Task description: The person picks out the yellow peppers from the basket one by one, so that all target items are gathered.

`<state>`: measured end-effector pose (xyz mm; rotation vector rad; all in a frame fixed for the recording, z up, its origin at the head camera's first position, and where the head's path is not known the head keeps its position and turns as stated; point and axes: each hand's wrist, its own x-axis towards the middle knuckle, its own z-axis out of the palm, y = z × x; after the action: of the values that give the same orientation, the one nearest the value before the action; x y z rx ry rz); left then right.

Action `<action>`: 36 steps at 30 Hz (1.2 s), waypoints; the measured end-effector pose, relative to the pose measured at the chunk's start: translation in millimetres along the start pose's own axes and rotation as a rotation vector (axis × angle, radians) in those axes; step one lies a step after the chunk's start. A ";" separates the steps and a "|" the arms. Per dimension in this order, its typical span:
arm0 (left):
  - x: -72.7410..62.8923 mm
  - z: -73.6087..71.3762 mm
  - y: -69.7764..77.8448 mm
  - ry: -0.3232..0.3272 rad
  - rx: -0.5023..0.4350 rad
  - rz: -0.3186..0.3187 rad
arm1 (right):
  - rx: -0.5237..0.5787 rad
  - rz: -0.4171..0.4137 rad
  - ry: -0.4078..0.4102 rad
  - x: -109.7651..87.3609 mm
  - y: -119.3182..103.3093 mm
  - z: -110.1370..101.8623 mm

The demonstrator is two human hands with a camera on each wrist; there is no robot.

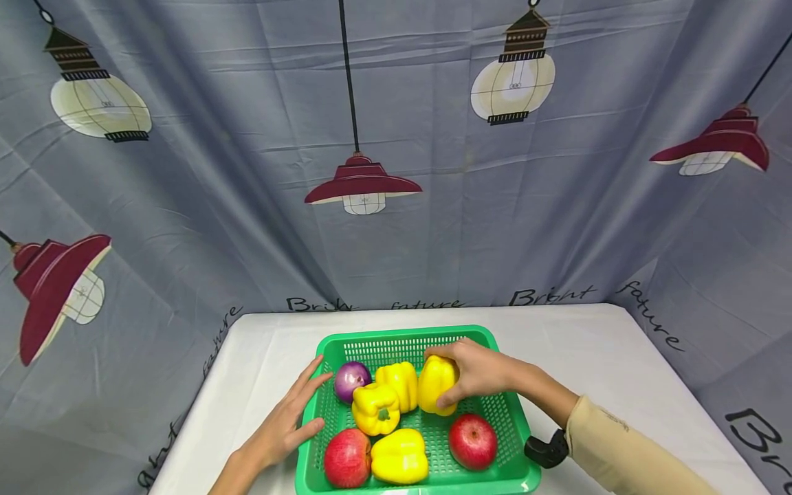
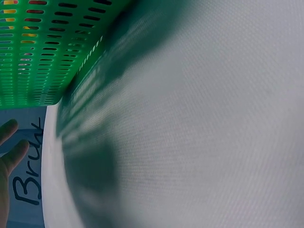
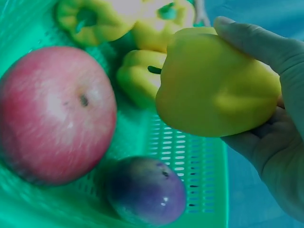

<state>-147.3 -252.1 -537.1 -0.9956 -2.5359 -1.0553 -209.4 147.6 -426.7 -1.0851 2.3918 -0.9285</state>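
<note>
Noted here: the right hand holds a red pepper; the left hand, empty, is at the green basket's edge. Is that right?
Only the colour is wrong: the pepper in the right hand is yellow, as the head view shows. The empty left hand is at the green basket's edge.
</note>
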 end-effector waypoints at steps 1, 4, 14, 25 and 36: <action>0.2 0.1 0.0 -0.001 0.000 0.000 | 0.017 -0.005 0.022 -2.1 0.1 -0.9; 0.4 0.5 0.1 -0.002 -0.003 0.000 | 0.085 -0.010 0.085 -7.7 2.1 -2.3; 0.4 2.2 -1.1 0.001 -0.003 -0.002 | 0.327 0.019 0.211 -27.9 9.2 -0.9; -0.2 0.9 -1.2 0.003 -0.004 0.000 | 0.487 0.056 0.345 -52.0 14.6 2.2; -0.4 1.1 -1.7 0.007 -0.009 0.008 | 0.548 0.104 0.626 -89.1 36.1 3.2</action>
<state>-148.1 -252.4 -538.9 -1.0015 -2.5216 -1.0665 -169.6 232.1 -449.6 -0.4979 2.3453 -1.9566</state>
